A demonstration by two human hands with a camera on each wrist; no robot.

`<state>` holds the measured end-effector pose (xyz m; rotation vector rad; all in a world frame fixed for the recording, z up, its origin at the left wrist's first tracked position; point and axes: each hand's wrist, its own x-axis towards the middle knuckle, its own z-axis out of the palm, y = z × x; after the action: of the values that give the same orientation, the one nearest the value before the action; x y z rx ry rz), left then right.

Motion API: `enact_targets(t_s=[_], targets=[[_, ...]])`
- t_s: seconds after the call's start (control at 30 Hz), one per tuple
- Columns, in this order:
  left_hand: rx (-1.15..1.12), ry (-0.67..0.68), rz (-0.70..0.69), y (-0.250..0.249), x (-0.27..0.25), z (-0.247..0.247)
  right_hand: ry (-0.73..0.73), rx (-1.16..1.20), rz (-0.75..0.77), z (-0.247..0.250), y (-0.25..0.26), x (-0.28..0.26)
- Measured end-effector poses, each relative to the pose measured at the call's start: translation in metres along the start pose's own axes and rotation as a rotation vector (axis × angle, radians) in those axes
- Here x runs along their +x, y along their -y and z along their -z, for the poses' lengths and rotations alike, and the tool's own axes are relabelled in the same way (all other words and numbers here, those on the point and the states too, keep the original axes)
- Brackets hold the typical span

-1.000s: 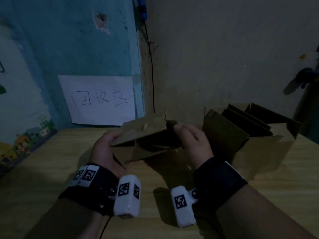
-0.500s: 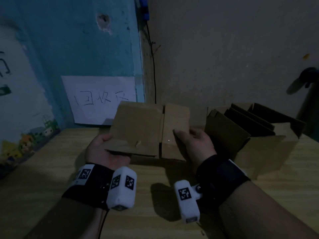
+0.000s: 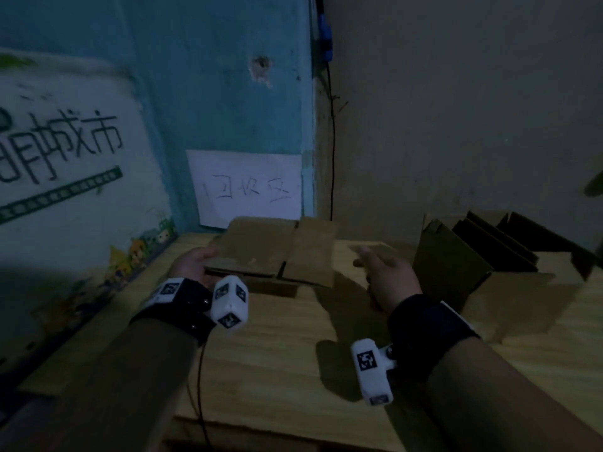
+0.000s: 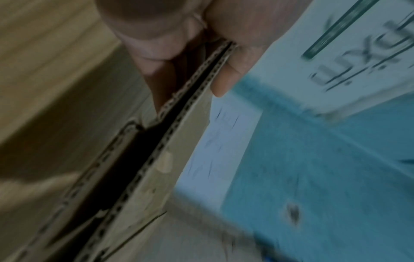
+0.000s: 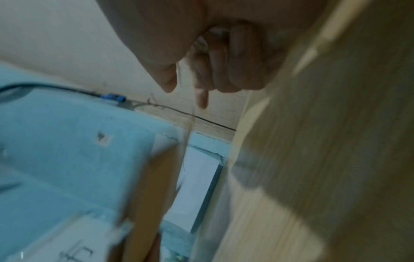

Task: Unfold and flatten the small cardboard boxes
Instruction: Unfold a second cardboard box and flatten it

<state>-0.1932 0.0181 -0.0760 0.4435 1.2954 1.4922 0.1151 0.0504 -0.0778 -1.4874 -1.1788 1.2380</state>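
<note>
Corrugated cardboard, a flattened box [image 3: 277, 252], sits at centre frame above the wooden table [image 3: 277, 370]. The left hand [image 3: 192, 265] pinches its left edge between thumb and fingers [image 4: 226, 78]. The right hand [image 3: 388, 275], right of centre, is apart from it, fingers loosely extended and holding nothing. Unflattened boxes [image 3: 489, 256] stand at right; a handwritten paper sign [image 3: 244, 187] hangs above on the blue wall.

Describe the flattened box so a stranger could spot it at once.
Find the white handwritten paper sheet on the blue wall. Just below it, the left hand holds the flattened box above the table, collapsed flat, unlike the upright boxes at right.
</note>
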Motion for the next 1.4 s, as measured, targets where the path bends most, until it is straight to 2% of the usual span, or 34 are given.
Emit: enact_targets(t_s=[0.1,0.2,0.27,0.33,0.43,0.53,0.57,0.63,0.73,0.8,1.0,1.1,1.2,1.3,1.4], targets=[[0.097,-0.183,-0.067,-0.026,0.002,0.043,0.025,-0.01,0.03,-0.004,0.004,-0.01],[0.166,-0.247,-0.064,-0.031,0.021,0.07,0.024,0.066,0.034,-0.005,0.006,-0.018],[0.139,-0.289,-0.058,-0.032,0.029,0.077,0.019,0.139,0.033,-0.004,0.008,-0.026],[-0.005,-0.306,-0.027,-0.035,0.025,0.083,0.017,0.207,0.044,-0.002,0.008,-0.034],[0.021,-0.391,-0.138,-0.039,0.013,0.079,0.01,0.28,0.077,0.004,0.004,-0.042],[0.164,-0.501,-0.276,-0.041,0.001,0.069,0.026,0.309,0.119,0.009,0.003,-0.052],[0.167,-0.497,-0.303,-0.042,-0.003,0.064,0.028,0.288,0.138,0.011,0.002,-0.054],[0.107,-0.478,-0.37,-0.043,-0.011,0.048,0.008,0.174,0.196,0.019,0.0,-0.057],[0.371,-0.406,-0.459,-0.031,-0.038,0.008,0.016,-0.15,0.244,0.035,-0.008,-0.056],[0.466,-0.319,-0.487,-0.018,-0.05,-0.022,0.027,-0.312,0.278,0.045,-0.011,-0.057],[0.577,-0.051,-0.543,0.03,-0.078,-0.108,-0.055,-0.601,0.624,0.078,-0.011,-0.078],[0.616,0.106,-0.511,0.055,-0.09,-0.147,-0.146,-0.607,0.696,0.101,-0.009,-0.088],[0.642,0.227,-0.447,0.074,-0.104,-0.182,-0.232,-0.556,0.66,0.126,-0.002,-0.097],[0.669,0.315,-0.41,0.089,-0.118,-0.21,-0.368,-0.465,0.638,0.15,0.0,-0.099],[0.716,0.337,-0.38,0.1,-0.125,-0.226,-0.537,-0.507,0.614,0.168,-0.003,-0.096]])
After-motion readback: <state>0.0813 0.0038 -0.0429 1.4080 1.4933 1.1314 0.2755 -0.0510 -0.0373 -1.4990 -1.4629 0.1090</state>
